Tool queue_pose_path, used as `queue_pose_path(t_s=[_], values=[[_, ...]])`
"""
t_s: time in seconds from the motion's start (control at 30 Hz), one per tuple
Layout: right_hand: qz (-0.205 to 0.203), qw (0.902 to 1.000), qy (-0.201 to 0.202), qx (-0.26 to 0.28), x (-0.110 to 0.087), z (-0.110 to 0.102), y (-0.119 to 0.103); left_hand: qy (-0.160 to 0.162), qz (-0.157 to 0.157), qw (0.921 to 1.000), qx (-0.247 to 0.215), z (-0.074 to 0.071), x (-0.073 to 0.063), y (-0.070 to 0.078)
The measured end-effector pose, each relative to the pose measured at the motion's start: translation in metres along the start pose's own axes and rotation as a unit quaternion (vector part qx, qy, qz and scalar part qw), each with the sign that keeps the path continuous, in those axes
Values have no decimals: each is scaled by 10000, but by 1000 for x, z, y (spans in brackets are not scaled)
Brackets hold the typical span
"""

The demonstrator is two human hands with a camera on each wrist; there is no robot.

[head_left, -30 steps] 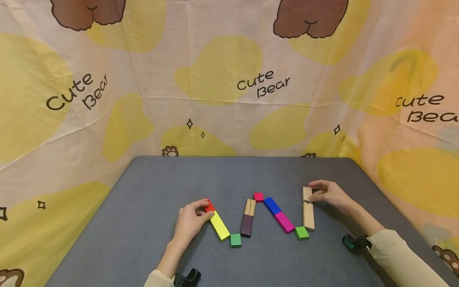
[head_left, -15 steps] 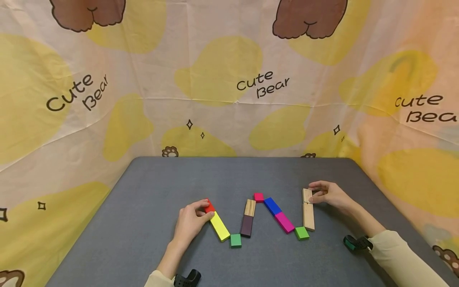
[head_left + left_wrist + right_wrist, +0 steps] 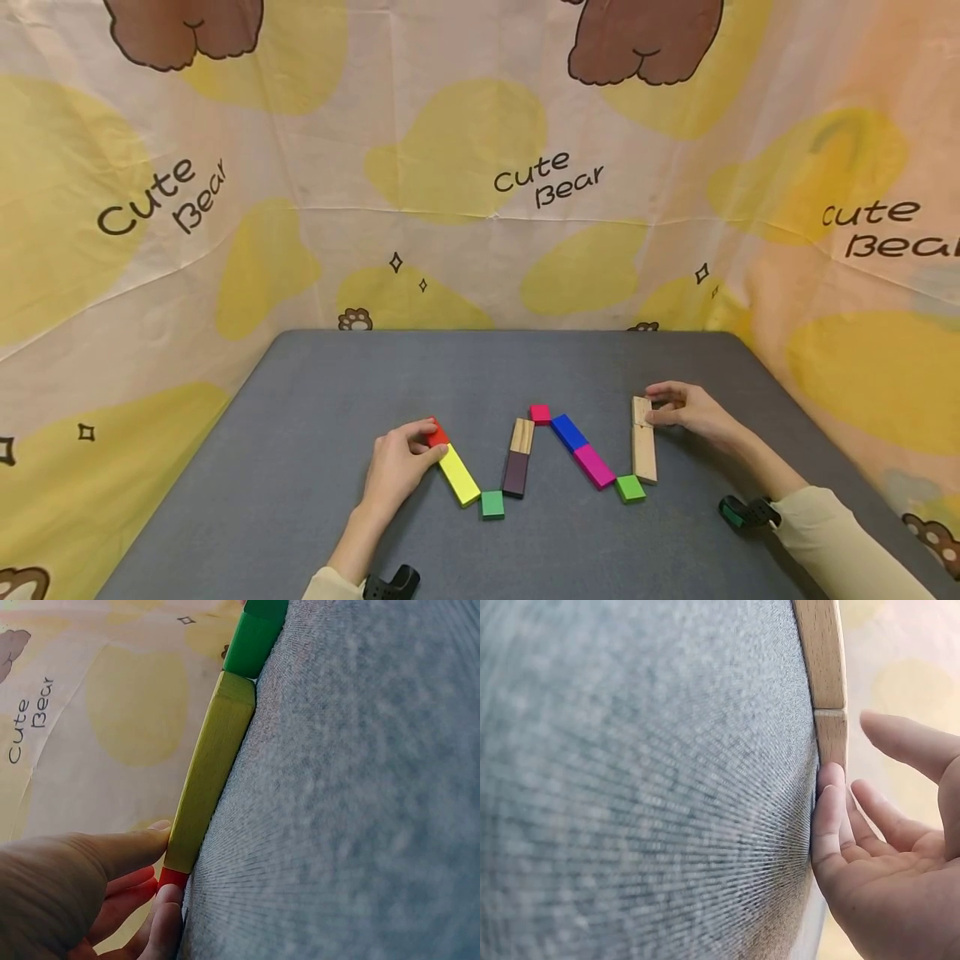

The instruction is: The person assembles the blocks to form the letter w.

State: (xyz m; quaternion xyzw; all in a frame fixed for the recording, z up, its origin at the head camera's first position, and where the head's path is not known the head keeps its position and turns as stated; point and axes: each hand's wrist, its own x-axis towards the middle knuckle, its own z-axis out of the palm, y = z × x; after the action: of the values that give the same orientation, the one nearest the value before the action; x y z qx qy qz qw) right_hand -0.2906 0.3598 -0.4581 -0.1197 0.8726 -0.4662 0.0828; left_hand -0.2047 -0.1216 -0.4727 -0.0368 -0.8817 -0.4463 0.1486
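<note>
In the head view, my left hand [image 3: 397,471] is at the far end of a slanted row. Its fingers bend round the red block [image 3: 438,432], which butts against a yellow block [image 3: 460,477]. The left wrist view shows the thumb touching the yellow block [image 3: 202,780] near that joint. At the right, fingertips of my right hand [image 3: 693,412] touch the far end of a short plain wooden block [image 3: 831,739]. That block lies end to end with a longer plain wooden block [image 3: 644,454]. The right thumb stands apart from the wood in the right wrist view.
Between the hands lie a green block [image 3: 492,505], a dark purple block [image 3: 516,475], a striped wooden block [image 3: 522,435], a pinkish-red block [image 3: 540,414], a blue block [image 3: 570,432], a magenta block [image 3: 595,467] and a light green block [image 3: 631,489]. A printed cloth [image 3: 450,167] hangs behind the grey table [image 3: 337,375].
The short plain wooden block has slid slightly toward the person, against the longer one, with the right hand at it. My left hand has stayed where it was.
</note>
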Motion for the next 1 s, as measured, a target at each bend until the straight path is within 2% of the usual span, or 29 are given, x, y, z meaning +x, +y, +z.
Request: queue_pose_path(t_s=[0.23,0.43,0.67,1.0], values=[[42,9998,149,-85,-5,2,-2,190,151,9996,147,0,-1,0],[77,9988,324,-349,-14,5,-9,366,89,9987,334,0,-2,2],[13,9976,439,-527,-22,10,-15,428,53,9985,335,-1,0,5],[56,9946,813,-636,-33,19,-24,470,-39,9980,415,0,1,4]])
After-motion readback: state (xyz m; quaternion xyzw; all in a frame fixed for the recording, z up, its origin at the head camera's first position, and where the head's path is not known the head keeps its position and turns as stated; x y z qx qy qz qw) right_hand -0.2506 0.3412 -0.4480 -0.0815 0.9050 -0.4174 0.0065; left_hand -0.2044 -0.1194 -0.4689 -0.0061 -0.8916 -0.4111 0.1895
